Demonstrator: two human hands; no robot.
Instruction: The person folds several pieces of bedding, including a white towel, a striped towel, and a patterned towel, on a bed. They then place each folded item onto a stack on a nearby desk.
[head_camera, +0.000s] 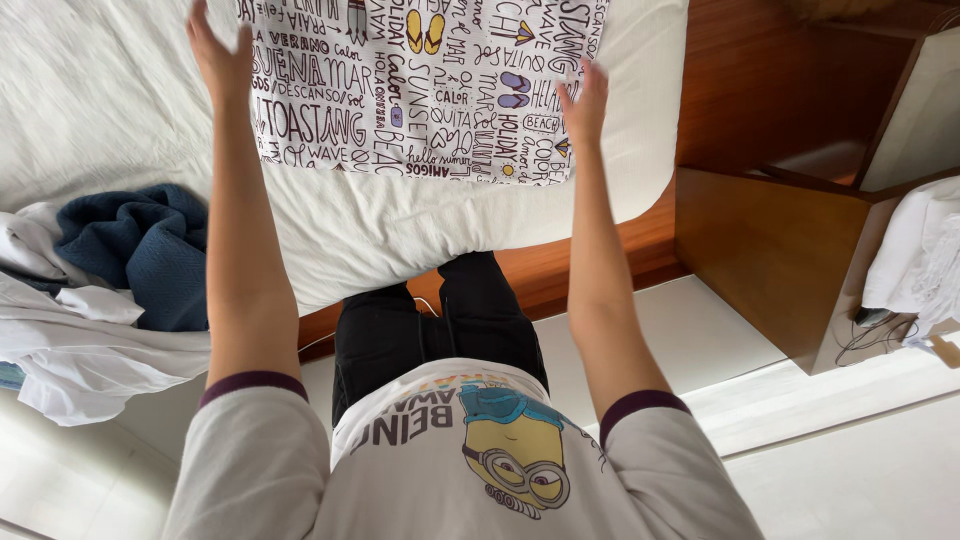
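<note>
A white cloth printed with dark lettering and small coloured drawings lies spread flat on the white bed. My left hand rests with fingers apart on the bed at the cloth's left edge. My right hand lies flat with fingers apart on the cloth's near right corner. Neither hand grips anything. I stand at the foot of the bed, both arms stretched forward.
A heap of dark blue fabric and white clothes lies on the bed at the left. A wooden bedside unit stands at the right, with white cloth and cables beside it. Pale tiled floor lies below.
</note>
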